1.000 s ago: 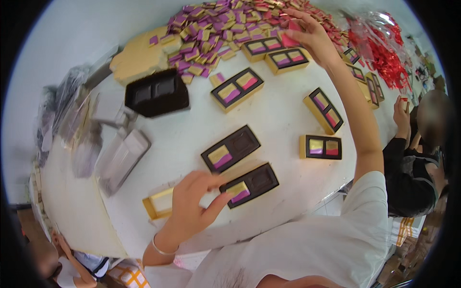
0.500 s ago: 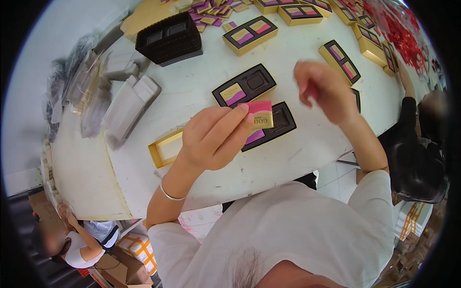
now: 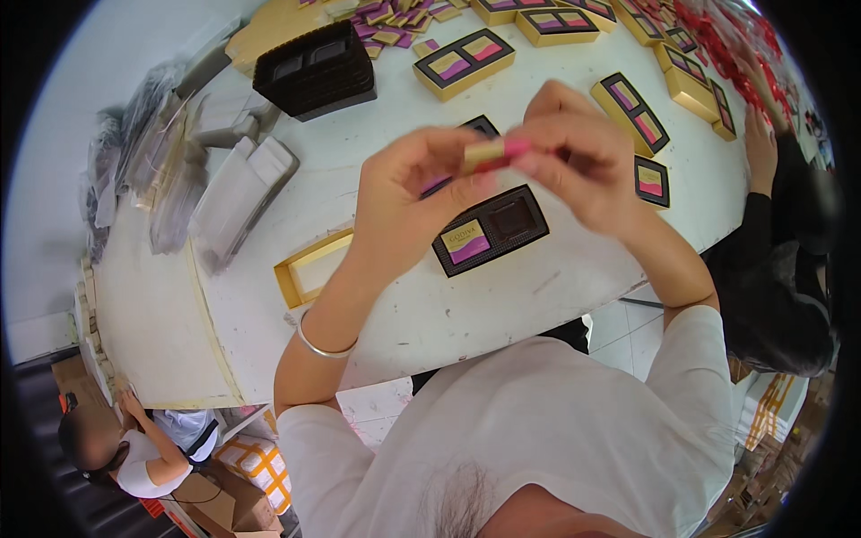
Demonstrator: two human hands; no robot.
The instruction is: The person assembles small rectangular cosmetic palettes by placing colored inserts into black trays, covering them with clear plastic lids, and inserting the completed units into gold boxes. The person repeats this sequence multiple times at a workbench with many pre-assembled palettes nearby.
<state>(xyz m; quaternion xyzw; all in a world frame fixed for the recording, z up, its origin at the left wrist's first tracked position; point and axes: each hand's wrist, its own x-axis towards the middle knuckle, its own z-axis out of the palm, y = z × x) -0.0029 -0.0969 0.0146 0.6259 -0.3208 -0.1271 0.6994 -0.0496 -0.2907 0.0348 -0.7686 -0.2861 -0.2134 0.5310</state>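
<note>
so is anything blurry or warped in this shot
Head view: the left hand and right hand are motion-blurred around the small gold and pink packet; the black tray below is sharp; the white table edge bows from fisheye distortion, and the corners are black.

- One view only: head camera, looking steeply down past the wearer's chest
- Close on both raised hands; white table (image 3: pixel 466 314) beyond
- Fisheye bends table edge; dark rim at corners
</note>
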